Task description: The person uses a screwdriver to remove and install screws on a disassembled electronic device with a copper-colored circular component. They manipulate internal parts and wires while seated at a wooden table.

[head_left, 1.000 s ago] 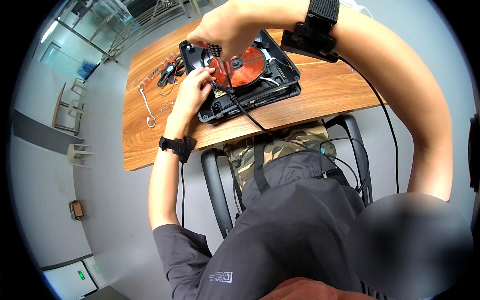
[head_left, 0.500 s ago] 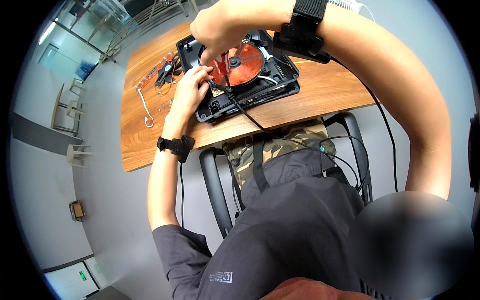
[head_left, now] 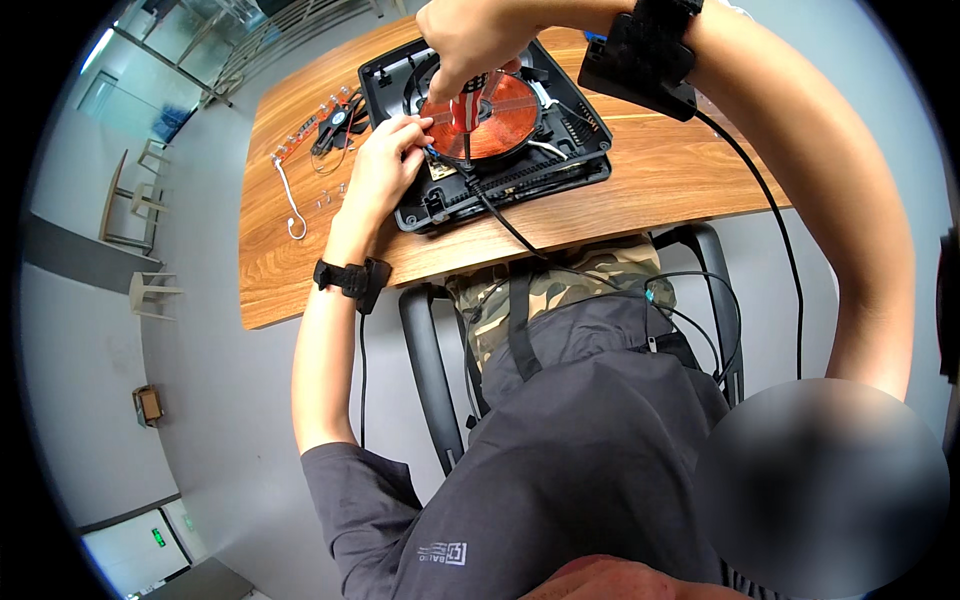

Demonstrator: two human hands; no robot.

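Note:
On the table lies an opened black appliance housing (head_left: pixel 592 172), like an induction cooker's, with a round copper-coloured coil (head_left: pixel 512 122) inside. My right hand (head_left: pixel 472 42) reaches over it from above, its fingers wrapped round the red-and-white handle of a screwdriver (head_left: pixel 466 112). The screwdriver stands nearly upright over the coil's near left part, its shaft running down toward the rim; the tip's exact seat is hard to make out. My left hand (head_left: pixel 390 162) rests at the coil's left edge, fingers bent and pressed together near small blue wires; what they pinch is hidden.
Left of the housing lie a black fan (head_left: pixel 338 118), an orange strip of parts (head_left: pixel 300 135), a white cable (head_left: pixel 290 200) and several small clear pieces (head_left: pixel 325 198). A black cable (head_left: pixel 510 232) runs from the housing over the table's front edge. A chair armrest (head_left: pixel 425 350) stands below.
My right hand and the screwdriver have shifted slightly right and away. The table scene sits a little differently in view. My left hand stays at the coil's left edge.

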